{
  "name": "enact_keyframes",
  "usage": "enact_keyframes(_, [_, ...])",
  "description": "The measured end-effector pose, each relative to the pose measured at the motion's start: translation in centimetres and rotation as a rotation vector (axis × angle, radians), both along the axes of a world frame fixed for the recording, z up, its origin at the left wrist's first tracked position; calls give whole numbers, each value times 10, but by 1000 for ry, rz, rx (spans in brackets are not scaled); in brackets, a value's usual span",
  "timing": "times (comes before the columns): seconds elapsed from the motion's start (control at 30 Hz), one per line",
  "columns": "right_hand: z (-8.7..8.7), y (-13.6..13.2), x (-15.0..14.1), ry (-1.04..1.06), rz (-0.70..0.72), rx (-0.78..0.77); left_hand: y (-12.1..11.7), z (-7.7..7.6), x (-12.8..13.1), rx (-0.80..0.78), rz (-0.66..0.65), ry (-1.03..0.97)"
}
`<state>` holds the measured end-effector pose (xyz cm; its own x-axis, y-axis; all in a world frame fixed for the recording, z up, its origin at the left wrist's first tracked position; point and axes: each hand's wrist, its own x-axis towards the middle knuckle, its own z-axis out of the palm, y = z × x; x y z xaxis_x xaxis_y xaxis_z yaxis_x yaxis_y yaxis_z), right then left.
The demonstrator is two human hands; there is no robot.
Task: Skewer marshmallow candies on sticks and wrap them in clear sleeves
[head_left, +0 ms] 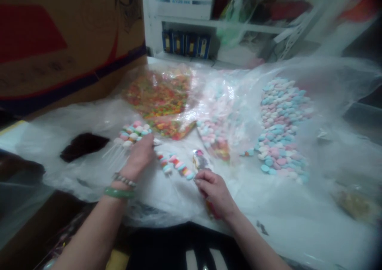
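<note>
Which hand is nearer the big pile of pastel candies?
The right hand is nearer, in front of and to the left of the pile of pastel round candies. The left hand is farther left of the pile.

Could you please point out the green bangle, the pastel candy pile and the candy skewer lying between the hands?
Green bangle [119, 193]: head view, middle of its band.
Pastel candy pile [280, 131]: head view, centre of the heap.
Candy skewer [176, 166]: head view, middle of its candies.

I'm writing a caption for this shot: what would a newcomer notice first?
A big heap of pastel pink and blue candies catches the eye on the right, and a bag of orange and green candies lies at the back. In front, the left hand is over a bunch of candy skewers, near the right hand.
</note>
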<state>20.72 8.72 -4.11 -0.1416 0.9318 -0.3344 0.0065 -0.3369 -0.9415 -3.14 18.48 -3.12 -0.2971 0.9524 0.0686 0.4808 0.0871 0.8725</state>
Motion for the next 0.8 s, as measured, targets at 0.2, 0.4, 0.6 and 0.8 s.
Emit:
enact_keyframes(0.2, [6,-11,-8,-190,99,152,-69,8,11,-180,-116,-499])
enact_keyframes(0.4, [-1,-22,-22,-370,219,363,-107,-9,17,-145,29,-760])
enact_keyframes(0.6, [-9,-33,-31,-526,235,481,-118,-20,17,-88,122,-805])
enact_keyframes(0.8, [-18,-33,-29,-542,342,421,-130,-28,29,-66,135,-663])
